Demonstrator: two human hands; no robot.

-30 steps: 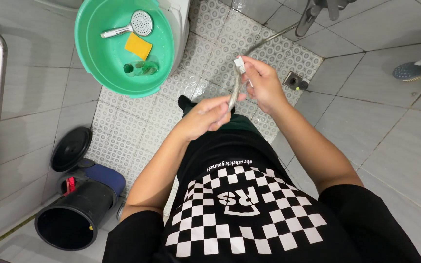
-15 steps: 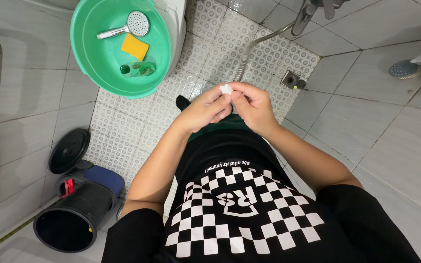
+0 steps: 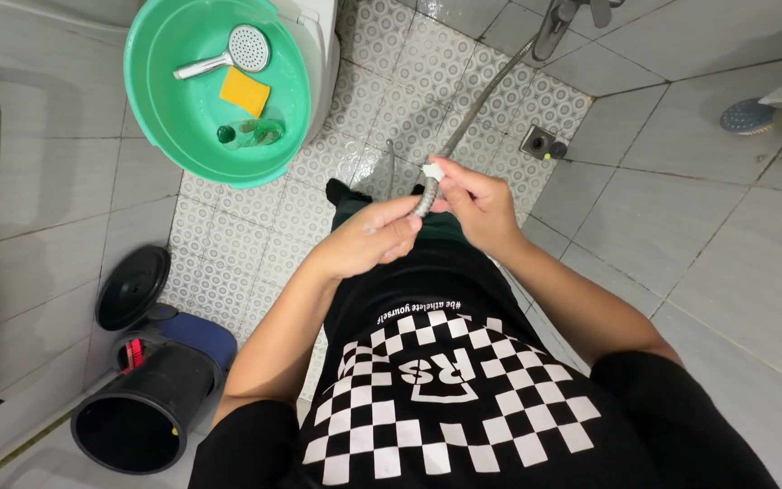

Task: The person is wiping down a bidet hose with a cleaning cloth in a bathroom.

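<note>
Both hands are gripping the shower hose (image 3: 424, 195): left hand (image 3: 375, 237) steadying it, right hand (image 3: 480, 204) pinching its white end (image 3: 431, 169) for control.

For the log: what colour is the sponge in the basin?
Yellow sponge, in the green basin; head view.

– What's the ribbed silver metal shower hose (image 3: 463, 122) doing?

– It runs slack from the tap above down over the patterned floor tiles, its end raised (white fitting (image 3: 433, 169) on the tip) and pointing upward, gripped at mid-frame.
</note>
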